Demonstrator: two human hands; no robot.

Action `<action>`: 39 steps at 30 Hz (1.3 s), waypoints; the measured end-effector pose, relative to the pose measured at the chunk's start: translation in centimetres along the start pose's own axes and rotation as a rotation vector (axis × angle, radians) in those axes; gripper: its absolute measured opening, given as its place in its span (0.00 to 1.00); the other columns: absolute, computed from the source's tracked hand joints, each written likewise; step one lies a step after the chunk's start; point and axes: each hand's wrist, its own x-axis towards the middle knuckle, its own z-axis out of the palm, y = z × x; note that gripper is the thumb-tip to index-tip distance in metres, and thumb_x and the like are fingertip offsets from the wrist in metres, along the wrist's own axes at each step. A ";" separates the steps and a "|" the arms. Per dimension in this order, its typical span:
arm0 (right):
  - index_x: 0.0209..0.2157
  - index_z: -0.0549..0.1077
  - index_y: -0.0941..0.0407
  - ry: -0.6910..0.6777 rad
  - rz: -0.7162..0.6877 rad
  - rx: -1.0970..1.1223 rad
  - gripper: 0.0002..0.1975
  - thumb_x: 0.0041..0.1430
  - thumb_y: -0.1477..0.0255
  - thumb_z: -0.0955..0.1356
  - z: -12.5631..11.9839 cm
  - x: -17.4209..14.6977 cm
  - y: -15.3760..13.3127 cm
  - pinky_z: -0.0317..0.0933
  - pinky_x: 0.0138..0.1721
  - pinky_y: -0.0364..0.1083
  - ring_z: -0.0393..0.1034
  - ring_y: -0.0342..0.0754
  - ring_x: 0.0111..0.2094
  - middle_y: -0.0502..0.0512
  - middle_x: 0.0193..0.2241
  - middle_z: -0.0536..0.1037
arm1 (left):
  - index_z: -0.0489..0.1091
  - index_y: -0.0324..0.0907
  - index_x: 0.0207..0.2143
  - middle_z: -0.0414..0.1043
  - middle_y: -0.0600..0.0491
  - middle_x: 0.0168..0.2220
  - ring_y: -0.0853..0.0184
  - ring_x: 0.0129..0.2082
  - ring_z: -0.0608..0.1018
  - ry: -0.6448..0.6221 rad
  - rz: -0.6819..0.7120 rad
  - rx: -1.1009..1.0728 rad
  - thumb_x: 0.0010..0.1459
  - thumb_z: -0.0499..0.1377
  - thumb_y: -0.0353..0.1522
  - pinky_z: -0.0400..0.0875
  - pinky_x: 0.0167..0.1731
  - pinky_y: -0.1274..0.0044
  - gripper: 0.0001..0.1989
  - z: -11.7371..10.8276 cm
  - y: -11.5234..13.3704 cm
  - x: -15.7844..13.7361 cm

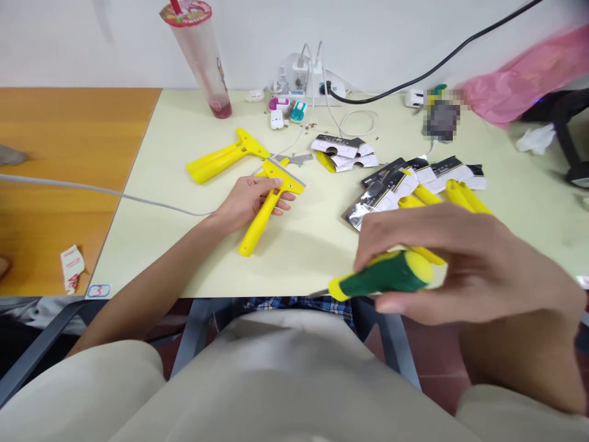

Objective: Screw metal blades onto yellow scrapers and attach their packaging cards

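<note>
Near the middle of the table, my left hand [251, 199] grips a yellow scraper [260, 222] by its head, thumb on top and fingers beneath. Its metal blade edge faces up and away, and the handle slants down toward me. In my right hand [478, 264] is a green and yellow screwdriver [381, 276], raised close to the camera with its shaft pointing left. The tip is well apart from the scraper. Just beyond my left hand lies a second yellow scraper [216, 161], beside some grey blades [297, 159].
Black and white packets [375, 199] and more yellow handles [464, 195] lie at the right, partly behind my right hand. At the back stand a tall plastic cup [200, 64] and a power strip [335, 86] with cables. A grey cable [156, 199] crosses from the left.
</note>
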 end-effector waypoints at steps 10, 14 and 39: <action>0.51 0.78 0.57 -0.279 0.432 -0.229 0.15 0.65 0.77 0.65 20.0 -4.4 7.0 0.73 0.52 0.63 0.81 0.67 0.50 0.70 0.49 0.84 | 0.79 0.30 0.42 0.86 0.34 0.44 0.63 0.32 0.87 -0.023 0.024 -0.028 0.67 0.66 0.34 0.84 0.34 0.76 0.12 -0.2 -0.4 0.4; 0.62 0.77 0.49 -0.154 0.518 -0.101 0.31 0.61 0.81 0.61 25.5 -2.7 12.7 0.63 0.68 0.66 0.74 0.63 0.64 0.62 0.59 0.83 | 0.79 0.32 0.44 0.86 0.35 0.45 0.63 0.33 0.87 -0.027 0.033 -0.019 0.67 0.67 0.36 0.84 0.36 0.76 0.13 -0.3 -0.6 0.4; 0.69 0.73 0.45 0.028 0.487 0.007 0.30 0.68 0.70 0.62 27.7 -1.3 15.0 0.61 0.73 0.65 0.65 0.63 0.72 0.53 0.66 0.78 | 0.80 0.33 0.40 0.86 0.35 0.45 0.63 0.31 0.87 -0.156 0.054 -0.071 0.67 0.67 0.38 0.84 0.32 0.74 0.13 -0.5 -0.9 0.1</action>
